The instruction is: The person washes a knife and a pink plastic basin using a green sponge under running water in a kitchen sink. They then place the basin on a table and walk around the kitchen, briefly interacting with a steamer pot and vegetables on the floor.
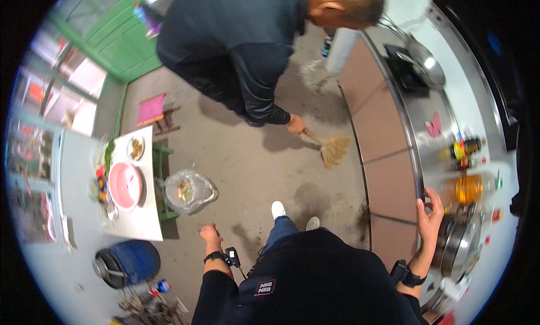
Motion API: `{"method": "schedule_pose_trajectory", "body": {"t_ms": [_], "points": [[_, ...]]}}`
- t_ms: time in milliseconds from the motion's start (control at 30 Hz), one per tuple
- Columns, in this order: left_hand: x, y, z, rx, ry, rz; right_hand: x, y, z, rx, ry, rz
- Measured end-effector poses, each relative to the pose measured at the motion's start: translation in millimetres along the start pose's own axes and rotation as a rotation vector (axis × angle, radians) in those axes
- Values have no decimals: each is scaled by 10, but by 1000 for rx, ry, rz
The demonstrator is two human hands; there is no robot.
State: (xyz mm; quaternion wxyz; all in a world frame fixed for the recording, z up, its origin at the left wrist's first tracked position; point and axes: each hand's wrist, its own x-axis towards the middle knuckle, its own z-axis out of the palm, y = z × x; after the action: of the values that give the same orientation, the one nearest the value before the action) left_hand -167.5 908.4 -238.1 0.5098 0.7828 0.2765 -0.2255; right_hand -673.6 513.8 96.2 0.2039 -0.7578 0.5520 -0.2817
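Observation:
My left hand hangs over the concrete floor with its fingers curled, and I see nothing in it. Nearest to it is a clear plastic bag with food scraps, standing open beside a white-topped table. At the other side, my right hand rests at the dark front edge of the steel countertop, thumb and fingers apart. A steamer pot and a bottle of yellow oil stand close to it. Ahead, another person bends down and holds a straw hand broom against the floor.
On the white-topped table sit a pink basin and a plate of food. A blue barrel stands near it. A folding stool is by the green door. A wok lies at the counter's far end.

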Motion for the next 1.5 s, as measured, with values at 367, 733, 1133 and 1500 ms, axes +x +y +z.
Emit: {"method": "schedule_pose_trajectory", "body": {"t_ms": [367, 733, 1133, 1500], "points": [[-1037, -114, 640, 182, -115, 107, -898, 1104, -761, 83, 106, 286], [-1593, -387, 1316, 206, -205, 183, -1513, 1517, -1656, 71, 396, 308], [-1524, -479, 1428, 167, -293, 236, -1811, 1929, -2069, -43, 616, 327], [-1575, -422, 1298, 292, -342, 218, -1436, 2539, -3037, -620, 518, 390]]}}
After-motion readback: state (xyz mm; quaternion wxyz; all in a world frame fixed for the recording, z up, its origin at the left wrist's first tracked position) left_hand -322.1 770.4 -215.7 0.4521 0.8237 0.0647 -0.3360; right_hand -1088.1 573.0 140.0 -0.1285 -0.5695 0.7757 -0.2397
